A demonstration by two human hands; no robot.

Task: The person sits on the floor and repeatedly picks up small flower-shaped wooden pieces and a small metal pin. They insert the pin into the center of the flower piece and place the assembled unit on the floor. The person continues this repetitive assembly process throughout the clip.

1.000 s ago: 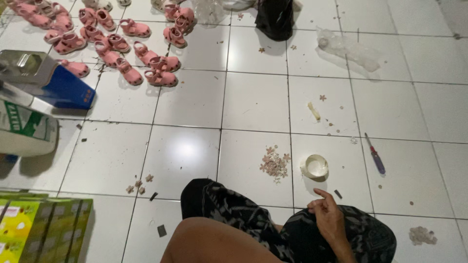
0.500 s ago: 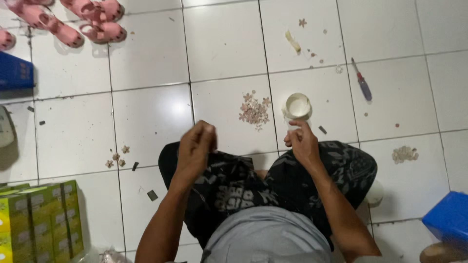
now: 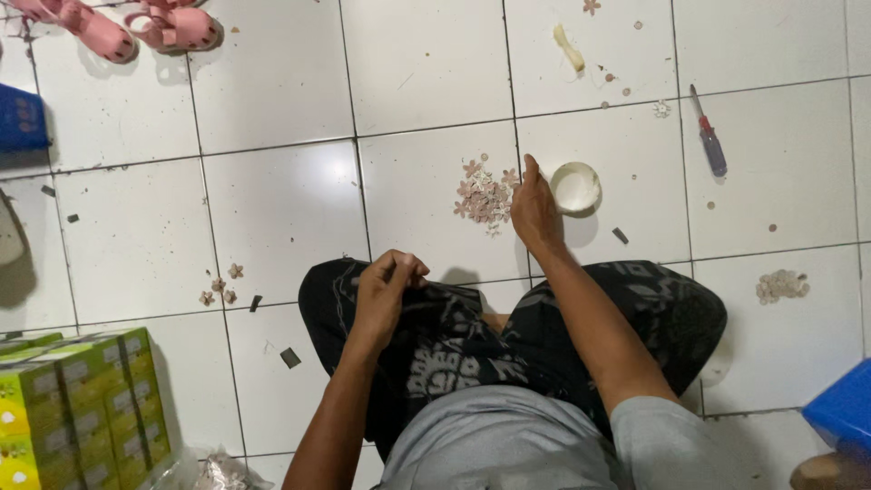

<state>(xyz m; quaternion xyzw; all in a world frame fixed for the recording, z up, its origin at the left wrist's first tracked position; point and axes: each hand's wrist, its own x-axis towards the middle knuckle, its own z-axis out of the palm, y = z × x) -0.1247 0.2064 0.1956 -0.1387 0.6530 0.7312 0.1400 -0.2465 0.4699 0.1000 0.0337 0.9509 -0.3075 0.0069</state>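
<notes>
I sit cross-legged on a white tiled floor. My right hand (image 3: 535, 210) reaches forward, its fingers at the edge of a small pile of pink flower-shaped pieces (image 3: 484, 193). A small round white cup (image 3: 575, 187) stands just right of that hand. My left hand (image 3: 386, 289) is held over my left knee with its fingertips pinched together; whether it holds a small piece is too small to tell.
Pink sandals (image 3: 136, 27) lie at the far left. A screwdriver with a blue handle (image 3: 709, 142) lies at the right. Yellow-green boxes (image 3: 77, 408) stand at the near left, a blue box (image 3: 22, 118) at the left edge, another blue thing (image 3: 844, 408) near right. A second small pile (image 3: 781, 286) lies right.
My right hand has moved from my knee out to the pile of flower pieces. My left hand has dropped back toward my knee. The camera has tilted further down.
</notes>
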